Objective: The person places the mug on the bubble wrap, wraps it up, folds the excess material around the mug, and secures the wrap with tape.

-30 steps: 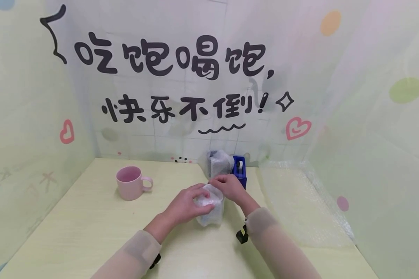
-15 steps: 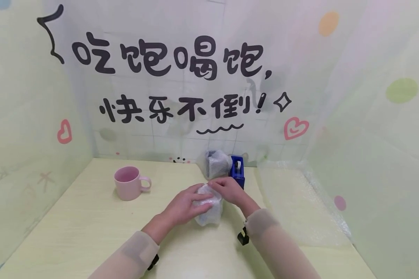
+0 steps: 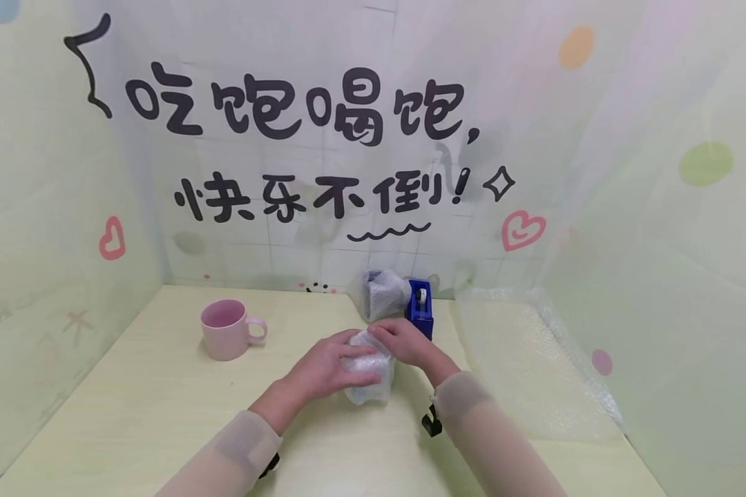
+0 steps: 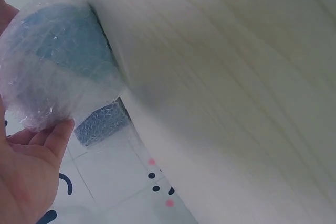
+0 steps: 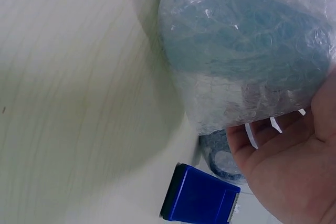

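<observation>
A bubble-wrapped bundle stands on the pale wooden table in front of me. Through its clear wrap a light blue thing shows, its exact kind blurred by the bubbles. My left hand holds the bundle from the left, thumb at the front and fingers around its upper side; the left wrist view has the same bundle against the fingers. At the top, my right hand pinches the edge of the wrap. In the right wrist view its fingers lie along the wrap's upper end.
Behind the hands, by the wall, stand another bubble-wrapped item and a blue tape dispenser. A pink mug is at the left. Bubble-wrap sheeting covers the table's right side. Printed curtain walls surround the table.
Both hands stay on the bundle. The left fingers have shifted slightly over the wrap's top, and the right hand has pressed a little inward. The head view has drifted slightly.
</observation>
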`<state>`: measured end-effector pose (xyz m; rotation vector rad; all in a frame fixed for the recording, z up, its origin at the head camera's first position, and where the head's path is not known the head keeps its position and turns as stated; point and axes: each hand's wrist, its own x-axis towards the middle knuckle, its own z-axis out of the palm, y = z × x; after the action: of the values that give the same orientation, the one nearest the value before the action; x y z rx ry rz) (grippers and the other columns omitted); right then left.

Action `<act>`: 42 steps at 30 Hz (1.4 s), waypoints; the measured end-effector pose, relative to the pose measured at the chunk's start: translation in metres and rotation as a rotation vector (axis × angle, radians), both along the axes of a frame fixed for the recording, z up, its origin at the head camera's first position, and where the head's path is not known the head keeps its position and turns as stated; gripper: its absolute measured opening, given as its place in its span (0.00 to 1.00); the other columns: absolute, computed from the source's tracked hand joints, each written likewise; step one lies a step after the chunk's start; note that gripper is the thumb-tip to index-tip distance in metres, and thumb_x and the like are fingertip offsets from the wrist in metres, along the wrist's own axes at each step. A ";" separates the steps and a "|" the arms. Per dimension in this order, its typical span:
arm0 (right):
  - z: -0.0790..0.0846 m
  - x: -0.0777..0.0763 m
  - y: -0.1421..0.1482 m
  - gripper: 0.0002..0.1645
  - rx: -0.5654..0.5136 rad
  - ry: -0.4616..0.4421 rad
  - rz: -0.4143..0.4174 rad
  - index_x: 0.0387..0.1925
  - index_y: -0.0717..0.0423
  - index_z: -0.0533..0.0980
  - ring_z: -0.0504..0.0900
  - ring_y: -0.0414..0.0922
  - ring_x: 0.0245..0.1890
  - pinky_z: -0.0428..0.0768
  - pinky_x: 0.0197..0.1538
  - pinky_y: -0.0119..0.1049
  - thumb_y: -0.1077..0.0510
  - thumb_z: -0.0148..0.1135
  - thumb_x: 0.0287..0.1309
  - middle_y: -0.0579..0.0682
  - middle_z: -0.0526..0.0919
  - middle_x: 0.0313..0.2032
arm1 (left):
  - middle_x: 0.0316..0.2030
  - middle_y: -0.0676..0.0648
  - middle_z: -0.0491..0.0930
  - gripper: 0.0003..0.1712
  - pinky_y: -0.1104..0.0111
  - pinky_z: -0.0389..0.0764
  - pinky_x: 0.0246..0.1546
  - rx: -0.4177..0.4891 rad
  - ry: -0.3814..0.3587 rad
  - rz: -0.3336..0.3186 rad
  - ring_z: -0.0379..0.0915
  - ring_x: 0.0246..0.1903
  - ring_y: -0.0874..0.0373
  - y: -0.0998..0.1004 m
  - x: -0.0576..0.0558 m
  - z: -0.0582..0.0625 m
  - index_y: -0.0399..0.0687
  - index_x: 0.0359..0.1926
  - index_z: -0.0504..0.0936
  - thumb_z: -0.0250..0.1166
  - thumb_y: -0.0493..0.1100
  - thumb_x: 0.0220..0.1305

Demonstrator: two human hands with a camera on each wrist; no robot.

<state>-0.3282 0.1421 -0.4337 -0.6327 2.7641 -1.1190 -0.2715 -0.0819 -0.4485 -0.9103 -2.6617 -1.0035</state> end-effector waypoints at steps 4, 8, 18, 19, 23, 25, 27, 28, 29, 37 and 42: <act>0.003 0.000 0.000 0.19 0.015 0.010 -0.015 0.44 0.50 0.90 0.78 0.40 0.38 0.77 0.45 0.35 0.48 0.56 0.83 0.45 0.89 0.38 | 0.72 0.34 0.79 0.26 0.43 0.82 0.69 0.010 -0.003 -0.011 0.81 0.67 0.34 0.001 0.000 0.003 0.51 0.62 0.92 0.78 0.56 0.68; 0.005 0.000 0.000 0.19 0.031 0.041 -0.030 0.49 0.52 0.91 0.83 0.42 0.43 0.82 0.50 0.40 0.48 0.58 0.83 0.49 0.93 0.46 | 0.72 0.31 0.78 0.23 0.42 0.83 0.67 0.001 0.030 -0.028 0.81 0.66 0.33 0.003 0.001 0.007 0.50 0.61 0.92 0.76 0.54 0.70; -0.001 0.009 -0.002 0.18 -0.023 0.214 -0.148 0.50 0.55 0.90 0.85 0.51 0.51 0.85 0.58 0.51 0.49 0.59 0.82 0.53 0.92 0.48 | 0.76 0.34 0.75 0.26 0.40 0.77 0.73 0.066 -0.099 -0.038 0.74 0.73 0.33 0.000 -0.001 0.003 0.54 0.65 0.90 0.75 0.57 0.71; 0.001 0.013 -0.002 0.17 -0.034 0.260 -0.191 0.50 0.56 0.89 0.85 0.51 0.51 0.85 0.58 0.51 0.50 0.60 0.81 0.53 0.91 0.48 | 0.77 0.36 0.73 0.27 0.39 0.74 0.75 0.081 -0.148 -0.034 0.71 0.76 0.34 -0.001 -0.001 0.003 0.56 0.68 0.88 0.73 0.59 0.73; 0.016 0.036 -0.001 0.16 -0.120 0.309 -0.335 0.34 0.56 0.82 0.80 0.46 0.35 0.82 0.41 0.42 0.52 0.60 0.78 0.50 0.84 0.33 | 0.81 0.38 0.69 0.33 0.39 0.63 0.82 0.249 -0.344 -0.035 0.63 0.82 0.37 -0.006 -0.005 0.006 0.55 0.82 0.72 0.56 0.60 0.86; 0.025 0.051 -0.001 0.23 -0.141 0.213 -0.327 0.26 0.56 0.79 0.77 0.43 0.25 0.78 0.31 0.38 0.48 0.60 0.78 0.48 0.80 0.25 | 0.81 0.38 0.69 0.36 0.40 0.59 0.84 0.330 -0.407 -0.019 0.61 0.83 0.38 -0.007 -0.008 0.008 0.51 0.86 0.63 0.46 0.60 0.89; 0.032 0.069 -0.003 0.31 -0.122 0.040 -0.259 0.22 0.57 0.79 0.78 0.41 0.19 0.77 0.25 0.35 0.42 0.59 0.80 0.47 0.80 0.20 | 0.80 0.35 0.69 0.38 0.40 0.57 0.85 0.384 -0.454 0.004 0.60 0.83 0.37 -0.006 -0.012 0.009 0.46 0.87 0.58 0.40 0.61 0.90; 0.034 0.076 -0.005 0.33 -0.098 -0.047 -0.212 0.22 0.57 0.80 0.79 0.41 0.18 0.78 0.23 0.35 0.39 0.58 0.80 0.47 0.81 0.19 | 0.81 0.35 0.68 0.39 0.40 0.57 0.85 0.396 -0.480 0.023 0.59 0.83 0.37 -0.006 -0.013 0.009 0.46 0.87 0.58 0.38 0.62 0.90; 0.034 0.084 -0.006 0.35 -0.064 -0.116 -0.161 0.23 0.58 0.81 0.81 0.42 0.18 0.79 0.22 0.35 0.36 0.58 0.79 0.47 0.82 0.19 | 0.81 0.35 0.67 0.39 0.39 0.58 0.84 0.400 -0.498 0.035 0.59 0.83 0.36 -0.006 -0.014 0.009 0.44 0.87 0.59 0.36 0.63 0.90; 0.020 0.107 -0.013 0.29 0.115 -0.040 -0.102 0.28 0.47 0.76 0.74 0.39 0.25 0.72 0.30 0.34 0.29 0.64 0.72 0.40 0.76 0.23 | 0.75 0.33 0.76 0.38 0.41 0.77 0.73 0.442 -0.570 0.096 0.74 0.73 0.38 -0.010 -0.014 0.003 0.43 0.81 0.70 0.35 0.62 0.90; 0.013 0.098 -0.007 0.30 0.103 -0.062 -0.114 0.32 0.51 0.74 0.75 0.42 0.28 0.73 0.30 0.35 0.31 0.71 0.66 0.44 0.77 0.27 | 0.64 0.35 0.81 0.34 0.49 0.86 0.60 0.418 -0.536 0.159 0.82 0.59 0.44 -0.018 -0.010 0.003 0.40 0.80 0.70 0.43 0.57 0.90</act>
<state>-0.2298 0.1354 -0.4208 -0.4266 2.8138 -0.9903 -0.2815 -0.1002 -0.4457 -0.3698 -2.6697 -1.8802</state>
